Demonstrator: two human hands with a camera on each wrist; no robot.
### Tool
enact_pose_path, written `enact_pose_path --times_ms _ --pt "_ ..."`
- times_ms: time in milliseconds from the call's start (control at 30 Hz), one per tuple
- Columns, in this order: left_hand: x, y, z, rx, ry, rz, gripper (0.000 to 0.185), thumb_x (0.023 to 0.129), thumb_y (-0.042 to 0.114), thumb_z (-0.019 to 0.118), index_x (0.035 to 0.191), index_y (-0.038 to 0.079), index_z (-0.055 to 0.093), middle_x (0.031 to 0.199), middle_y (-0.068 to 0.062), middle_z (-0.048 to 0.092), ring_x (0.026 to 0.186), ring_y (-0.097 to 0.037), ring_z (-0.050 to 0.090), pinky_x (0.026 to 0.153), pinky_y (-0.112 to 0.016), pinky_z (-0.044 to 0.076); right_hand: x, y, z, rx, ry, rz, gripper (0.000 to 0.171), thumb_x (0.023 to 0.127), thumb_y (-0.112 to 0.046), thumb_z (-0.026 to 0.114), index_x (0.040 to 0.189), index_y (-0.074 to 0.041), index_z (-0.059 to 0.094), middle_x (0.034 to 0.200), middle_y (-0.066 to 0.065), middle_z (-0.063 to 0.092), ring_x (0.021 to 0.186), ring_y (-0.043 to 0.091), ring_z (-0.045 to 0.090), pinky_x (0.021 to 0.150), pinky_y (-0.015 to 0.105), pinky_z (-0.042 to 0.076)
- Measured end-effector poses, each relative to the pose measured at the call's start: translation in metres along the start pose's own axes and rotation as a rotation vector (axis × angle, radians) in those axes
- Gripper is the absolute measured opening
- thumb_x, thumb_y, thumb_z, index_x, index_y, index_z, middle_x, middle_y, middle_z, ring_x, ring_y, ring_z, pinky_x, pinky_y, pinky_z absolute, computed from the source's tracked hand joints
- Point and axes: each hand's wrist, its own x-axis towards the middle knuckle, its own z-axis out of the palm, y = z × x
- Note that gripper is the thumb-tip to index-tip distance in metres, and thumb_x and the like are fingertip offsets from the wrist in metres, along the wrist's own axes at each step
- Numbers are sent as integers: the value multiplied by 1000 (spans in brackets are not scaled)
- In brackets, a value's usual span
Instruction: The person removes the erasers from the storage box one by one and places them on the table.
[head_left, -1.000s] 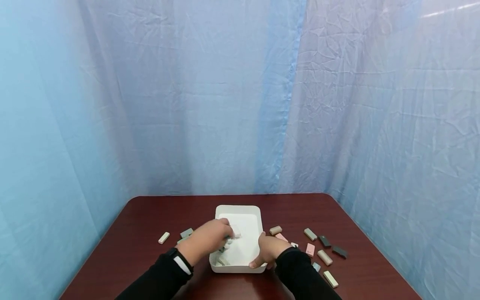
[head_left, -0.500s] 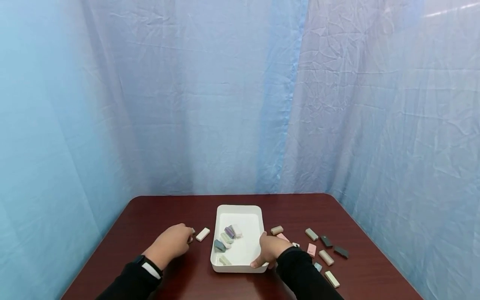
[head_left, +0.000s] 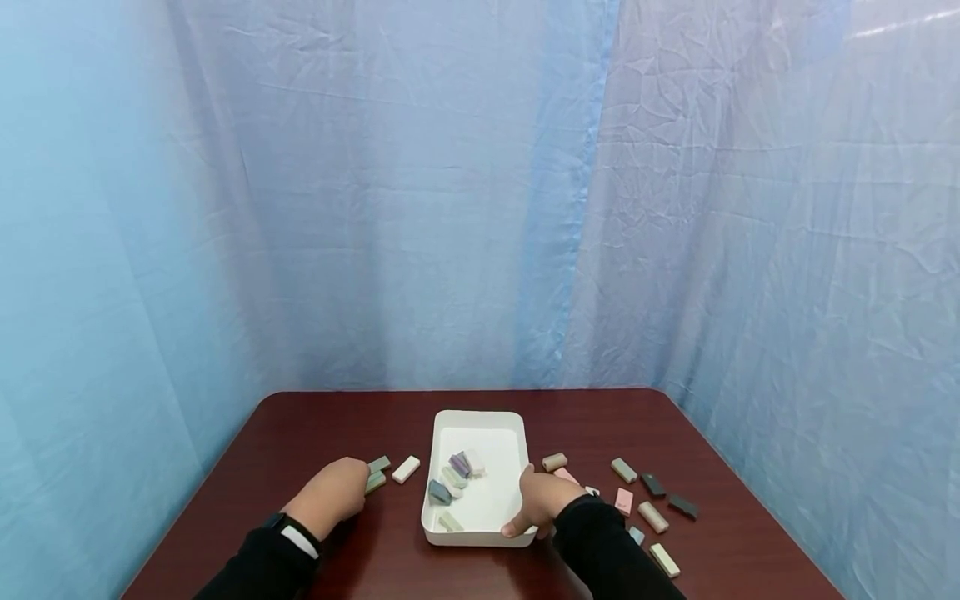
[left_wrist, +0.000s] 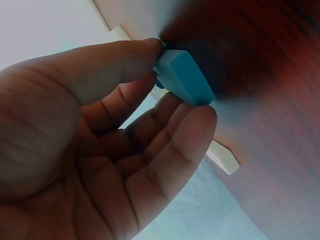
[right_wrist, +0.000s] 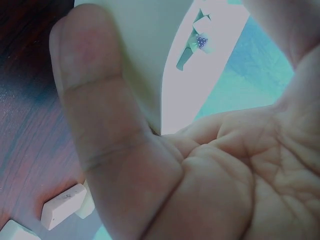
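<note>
Green block pinched in left hand.

The table is dark red-brown wood, and the tray on it is plain white, holding small blocks in grey-blue, purple, pale green and white. The blocks on the table are cream, green, beige, pink, dark grey and black. The curtain is light blue, the sleeves black.

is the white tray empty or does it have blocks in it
Not empty. The white tray holds a few blocks along its left side, while the right hand grips its near right rim.
</note>
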Motion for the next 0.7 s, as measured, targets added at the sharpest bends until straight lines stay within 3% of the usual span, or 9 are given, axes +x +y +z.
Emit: enact_pose_path --times_ms 300,433,700 --pt "-1 4 -1 38 31 1 14 96 3 73 85 7 67 79 -7 64 70 -21 58 74 -42 53 14 6 3 26 7 23 121 81 -44 93 165 6 22 150 28 57 67 25 72 70 40 54" --pt "1 4 3 32 24 -3 15 100 1 68 86 7 67 81 -8 65 72 -22 60 75 -41 52 25 13 8 -20 -7 8 127 79 -53 91 165 7 19 153 30 54 65 22 72 70 37 54" --pt "-8 12 -1 66 46 -5 12 100 5 70 88 8 70 82 -7 67 72 -21 61 76 -41 54 1 0 1 -7 -4 -9 114 85 -42 91 163 9 25 149 29 58 66 24 72 74 37 55"
